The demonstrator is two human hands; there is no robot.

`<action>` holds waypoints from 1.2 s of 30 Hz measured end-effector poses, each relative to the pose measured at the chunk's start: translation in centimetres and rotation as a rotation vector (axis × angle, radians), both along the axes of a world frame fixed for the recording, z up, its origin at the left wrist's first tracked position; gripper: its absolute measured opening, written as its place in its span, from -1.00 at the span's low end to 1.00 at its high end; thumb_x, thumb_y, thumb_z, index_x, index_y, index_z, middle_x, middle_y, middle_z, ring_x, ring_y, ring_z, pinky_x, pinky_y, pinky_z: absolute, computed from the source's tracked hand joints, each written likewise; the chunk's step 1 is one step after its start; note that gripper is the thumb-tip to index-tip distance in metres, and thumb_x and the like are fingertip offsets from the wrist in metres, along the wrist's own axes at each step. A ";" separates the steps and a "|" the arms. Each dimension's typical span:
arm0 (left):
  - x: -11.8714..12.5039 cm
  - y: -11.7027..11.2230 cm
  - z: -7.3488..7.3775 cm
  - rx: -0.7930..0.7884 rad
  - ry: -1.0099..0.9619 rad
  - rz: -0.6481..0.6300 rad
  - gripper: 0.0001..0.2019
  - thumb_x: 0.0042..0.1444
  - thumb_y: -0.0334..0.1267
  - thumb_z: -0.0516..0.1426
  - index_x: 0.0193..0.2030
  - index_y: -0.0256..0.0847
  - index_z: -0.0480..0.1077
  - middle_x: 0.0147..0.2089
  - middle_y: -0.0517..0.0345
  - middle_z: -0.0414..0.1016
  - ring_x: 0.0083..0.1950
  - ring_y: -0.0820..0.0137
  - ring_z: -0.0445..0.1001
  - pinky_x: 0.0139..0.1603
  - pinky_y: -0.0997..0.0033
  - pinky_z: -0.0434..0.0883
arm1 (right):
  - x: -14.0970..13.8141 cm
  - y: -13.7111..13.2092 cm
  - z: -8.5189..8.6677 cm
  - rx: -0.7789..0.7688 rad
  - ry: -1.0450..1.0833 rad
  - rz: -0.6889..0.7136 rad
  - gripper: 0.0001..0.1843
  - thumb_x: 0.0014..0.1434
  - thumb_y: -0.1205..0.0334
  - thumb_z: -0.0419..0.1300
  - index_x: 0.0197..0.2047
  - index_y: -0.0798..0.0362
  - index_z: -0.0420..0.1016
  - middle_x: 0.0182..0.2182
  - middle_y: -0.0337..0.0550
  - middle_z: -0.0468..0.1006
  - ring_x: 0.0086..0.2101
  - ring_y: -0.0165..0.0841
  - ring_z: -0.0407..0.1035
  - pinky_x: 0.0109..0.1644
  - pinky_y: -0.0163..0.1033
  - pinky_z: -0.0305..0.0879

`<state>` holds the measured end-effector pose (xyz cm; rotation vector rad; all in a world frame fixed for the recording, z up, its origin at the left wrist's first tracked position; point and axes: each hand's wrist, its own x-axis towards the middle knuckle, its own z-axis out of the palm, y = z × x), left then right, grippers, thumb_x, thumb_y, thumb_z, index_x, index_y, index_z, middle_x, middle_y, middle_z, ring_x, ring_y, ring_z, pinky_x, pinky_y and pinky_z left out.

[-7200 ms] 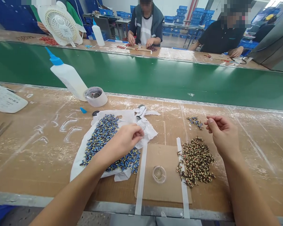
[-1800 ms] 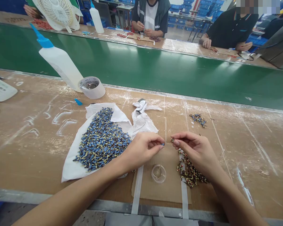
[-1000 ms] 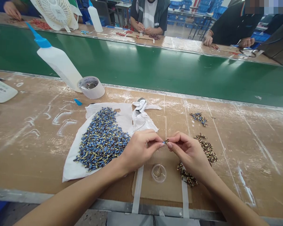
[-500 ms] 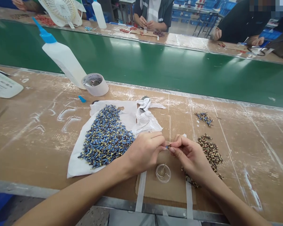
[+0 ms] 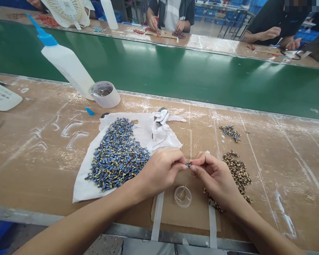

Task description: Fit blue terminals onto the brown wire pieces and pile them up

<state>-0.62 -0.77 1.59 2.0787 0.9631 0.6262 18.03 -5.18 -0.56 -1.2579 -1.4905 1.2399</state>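
Note:
My left hand (image 5: 164, 168) pinches a small blue piece (image 5: 188, 165), its fingers pressed together. From the other side my right hand (image 5: 215, 173) grips a tiny dark part against that piece; most of it is hidden by the fingertips. Left of my hands, a heap of small blue, yellow and dark pieces (image 5: 119, 156) lies on a white plastic bag (image 5: 82, 184). Partly behind my right hand spreads a pile of small brown and cream pieces (image 5: 238, 171). Below the hands a small clear cup (image 5: 183, 196) with a thin stick in it stands on a cardboard sheet (image 5: 194, 216).
A white squeeze bottle with blue nozzle (image 5: 66, 67) leans by a tape roll (image 5: 105, 94); a blue cap (image 5: 89, 111) lies nearby. A few joined-looking pieces (image 5: 229, 133) lie back right. Beyond runs a green belt (image 5: 175, 71), with people's hands working across it.
My hands stay together at nearly the same spot, still pinching the small piece. The view has shifted slightly. Across the belt, two people's hands have moved; one person's hands are now apart.

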 end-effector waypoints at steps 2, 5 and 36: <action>0.0 0.1 0.2 -0.003 -0.019 -0.001 -0.93 0.15 -0.41 0.13 -0.34 -0.27 0.42 -0.39 0.17 0.46 -0.34 0.43 0.38 -0.30 0.46 0.26 | 0.1 0.2 0.3 -0.029 0.062 -0.033 -0.88 0.22 0.19 0.20 -0.32 0.04 0.45 -0.46 -0.19 0.47 -0.41 -0.36 0.38 -0.32 -0.26 0.34; 0.0 0.2 0.2 -0.014 0.005 -0.013 -0.91 0.19 -0.34 0.12 -0.20 -0.26 0.44 -0.31 0.15 0.49 -0.30 0.42 0.40 -0.29 0.46 0.28 | 0.2 0.3 0.5 -0.036 0.100 -0.089 -0.88 0.19 0.18 0.24 -0.30 0.05 0.48 -0.45 -0.18 0.52 -0.41 -0.37 0.40 -0.32 -0.26 0.37; 0.3 -0.1 -1.3 0.188 0.091 -0.178 -0.78 0.09 -0.57 -0.05 -0.46 -0.25 0.29 -0.48 0.15 0.35 -0.44 0.42 0.26 -0.37 0.43 0.19 | -0.2 -0.3 -0.2 -0.144 0.144 0.028 -0.81 0.29 0.14 0.13 -0.34 0.03 0.40 -0.48 -0.18 0.54 -0.43 -0.38 0.44 -0.34 -0.29 0.40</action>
